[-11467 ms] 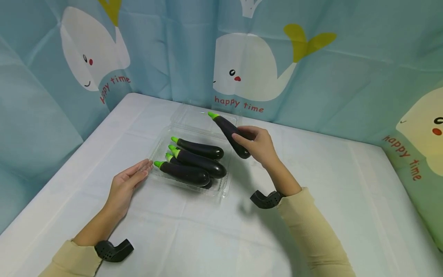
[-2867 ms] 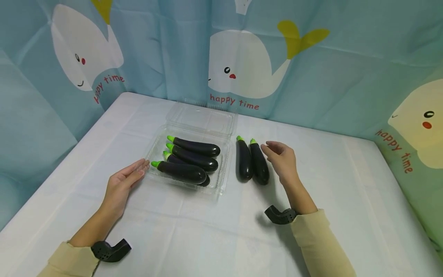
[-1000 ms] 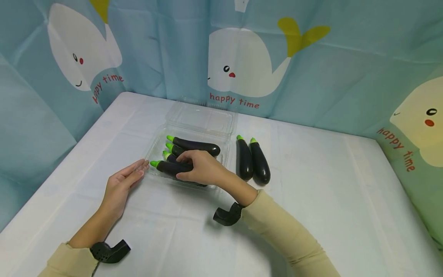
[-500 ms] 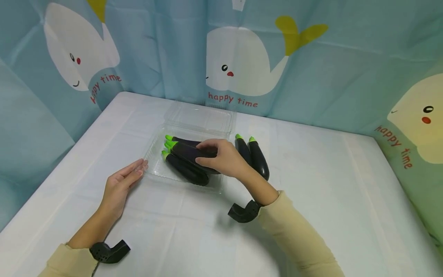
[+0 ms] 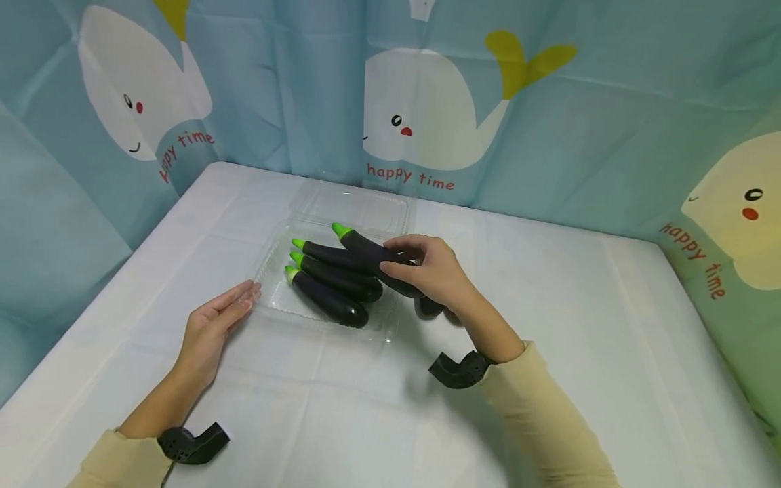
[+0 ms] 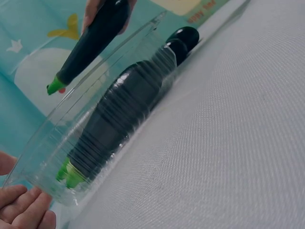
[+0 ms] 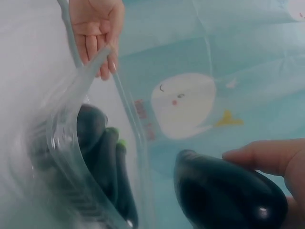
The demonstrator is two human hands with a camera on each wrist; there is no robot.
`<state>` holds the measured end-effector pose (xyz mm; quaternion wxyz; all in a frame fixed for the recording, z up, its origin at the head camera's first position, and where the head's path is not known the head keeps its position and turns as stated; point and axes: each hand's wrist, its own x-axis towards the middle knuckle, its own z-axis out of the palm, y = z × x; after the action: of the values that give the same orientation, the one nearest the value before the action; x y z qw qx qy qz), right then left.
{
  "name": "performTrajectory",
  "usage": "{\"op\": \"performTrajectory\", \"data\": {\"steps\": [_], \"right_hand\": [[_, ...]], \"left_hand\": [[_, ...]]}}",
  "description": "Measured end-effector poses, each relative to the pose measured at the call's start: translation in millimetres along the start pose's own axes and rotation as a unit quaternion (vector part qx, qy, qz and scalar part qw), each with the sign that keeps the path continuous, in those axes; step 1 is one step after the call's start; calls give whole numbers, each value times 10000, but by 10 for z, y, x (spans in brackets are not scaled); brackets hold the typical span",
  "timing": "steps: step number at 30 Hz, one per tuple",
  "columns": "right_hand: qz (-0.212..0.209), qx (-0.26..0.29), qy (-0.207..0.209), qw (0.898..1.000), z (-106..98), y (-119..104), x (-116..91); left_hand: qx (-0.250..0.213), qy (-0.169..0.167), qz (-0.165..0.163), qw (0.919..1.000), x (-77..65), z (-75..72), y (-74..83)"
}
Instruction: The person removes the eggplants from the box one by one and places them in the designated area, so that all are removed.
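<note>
My right hand [image 5: 436,271] grips a dark purple eggplant [image 5: 366,251] by its thick end, thumb on the near side and fingers on the far side. Its green stem points up and left. In the left wrist view this eggplant [image 6: 93,43] is raised above the container's rim. Several more eggplants [image 5: 329,298] lie side by side in a clear plastic clamshell container [image 5: 381,332]. At the container's left edge, my left hand [image 5: 210,329] pinches the rim between thumb and fingers; the left wrist view shows these fingers [image 6: 28,207] below the rim.
Two eggplants [image 5: 429,307] lie on the table right of the container, mostly hidden behind my right hand. The container's clear lid [image 5: 356,207] is folded back toward the blue whale-print curtain [image 5: 293,102]. A white cloth [image 5: 342,420] covers the table.
My right hand has reached into the container, taken the front eggplant and lifted it up and right. Earlier, two eggplants were laid on the table. My left hand has stayed at the rim.
</note>
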<state>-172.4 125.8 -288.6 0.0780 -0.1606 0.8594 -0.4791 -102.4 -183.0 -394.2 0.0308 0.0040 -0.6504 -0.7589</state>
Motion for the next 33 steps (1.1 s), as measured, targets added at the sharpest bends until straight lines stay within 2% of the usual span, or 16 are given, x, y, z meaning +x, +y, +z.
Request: {"op": "performTrajectory", "data": {"steps": [9,21,28,33], "right_hand": [[292,230,467,9982,-249,101,-103],[638,21,908,9938,-516,293,-295],[851,659,1305,9856,-664,455,-416],[1006,845,1610,9782,-736,563,-482]], "left_hand": [[10,9,14,10000,6,8,4],[95,56,-169,9998,-3,11,20],[87,32,-159,9998,-4,11,16],[16,33,-133,9999,0,10,14]]}}
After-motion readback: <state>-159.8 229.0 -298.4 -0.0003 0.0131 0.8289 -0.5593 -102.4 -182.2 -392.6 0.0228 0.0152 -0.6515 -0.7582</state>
